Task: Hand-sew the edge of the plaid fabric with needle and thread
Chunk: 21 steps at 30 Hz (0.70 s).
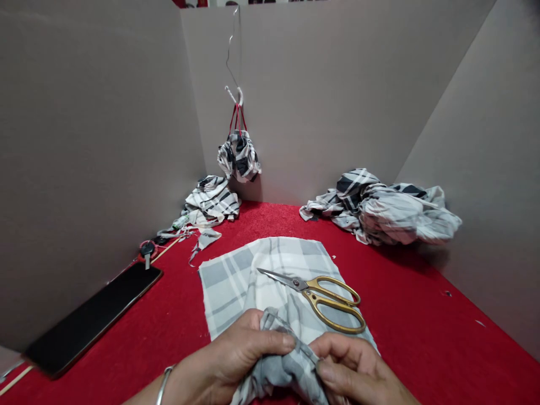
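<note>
A bunched piece of grey and white plaid fabric is gathered between my two hands near the bottom edge. My left hand grips it with the thumb pressed on top. At its right side, my right hand pinches the cloth's edge between thumb and fingers; whether a needle is there is too small to tell. Just beyond lies a flat plaid cloth panel on the red table cover. Gold-handled scissors rest on this panel, blades pointing left.
Red cloth covers the table. A black phone lies left, near a key. Plaid fabric heaps sit back left and right. A gathered plaid pouch hangs from a hook. Grey panels enclose the table.
</note>
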Motion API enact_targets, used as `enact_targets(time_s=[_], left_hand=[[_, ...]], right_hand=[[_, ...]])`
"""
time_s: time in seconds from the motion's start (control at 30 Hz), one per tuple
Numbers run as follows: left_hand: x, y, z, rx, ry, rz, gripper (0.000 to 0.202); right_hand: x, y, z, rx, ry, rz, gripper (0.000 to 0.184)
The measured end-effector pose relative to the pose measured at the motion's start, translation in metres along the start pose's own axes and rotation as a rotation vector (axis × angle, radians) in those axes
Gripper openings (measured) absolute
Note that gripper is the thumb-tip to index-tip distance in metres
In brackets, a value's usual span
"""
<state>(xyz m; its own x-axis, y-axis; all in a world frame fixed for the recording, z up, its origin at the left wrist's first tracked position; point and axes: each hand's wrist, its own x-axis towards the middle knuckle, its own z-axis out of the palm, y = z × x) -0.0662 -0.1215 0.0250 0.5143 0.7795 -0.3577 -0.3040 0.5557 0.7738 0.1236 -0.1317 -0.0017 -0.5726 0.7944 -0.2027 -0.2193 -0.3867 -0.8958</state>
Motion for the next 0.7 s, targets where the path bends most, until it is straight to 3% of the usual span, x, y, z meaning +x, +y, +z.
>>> enact_targets(time_s=[0.7], left_hand=[[0.0004,-0.0039,-0.0017,-0.017,-0.028,-0.021,0.015]], right_hand=[[0.0018,0.0042,0.0009,0.043,-0.006,-0.008,0.030]])
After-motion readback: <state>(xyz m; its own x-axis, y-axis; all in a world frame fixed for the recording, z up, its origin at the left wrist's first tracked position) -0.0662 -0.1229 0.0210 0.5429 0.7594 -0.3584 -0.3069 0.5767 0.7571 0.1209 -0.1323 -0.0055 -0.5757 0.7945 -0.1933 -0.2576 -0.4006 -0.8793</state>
